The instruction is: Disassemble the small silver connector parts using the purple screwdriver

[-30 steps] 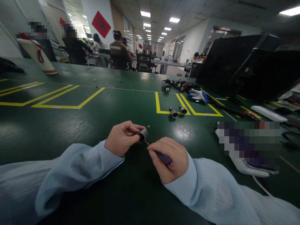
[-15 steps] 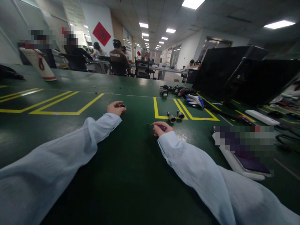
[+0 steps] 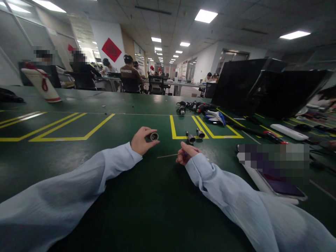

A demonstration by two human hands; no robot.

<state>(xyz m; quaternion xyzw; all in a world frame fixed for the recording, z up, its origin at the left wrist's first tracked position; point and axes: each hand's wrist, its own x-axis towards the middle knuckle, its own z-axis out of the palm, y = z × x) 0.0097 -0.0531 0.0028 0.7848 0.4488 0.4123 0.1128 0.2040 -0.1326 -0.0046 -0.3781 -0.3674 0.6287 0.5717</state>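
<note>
Between thumb and fingers, my left hand [image 3: 142, 140] grips a round metal connector shell [image 3: 154, 136], its open end facing me. My right hand [image 3: 187, 154] is closed around the purple handle of a screwdriver [image 3: 168, 156], whose thin shaft points left, below the shell. Both hands are above the green table [image 3: 126, 196], a short gap apart. Just beyond my right hand lie two similar metal connectors, one [image 3: 191, 139] nearer and one [image 3: 200, 133] to its right, by the yellow tape.
Dark cabled connectors [image 3: 182, 110] and a blue-white glove [image 3: 215, 117] lie farther back. Black monitors [image 3: 244, 84] stand at the right, with a phone [image 3: 283, 185] in front. A white container [image 3: 43, 84] stands at the left. People sit at desks in the background.
My left hand has moved right and nearer with the metal shell, turning its opening toward me. My right hand has come slightly nearer, and more of the screwdriver's shaft shows.
</note>
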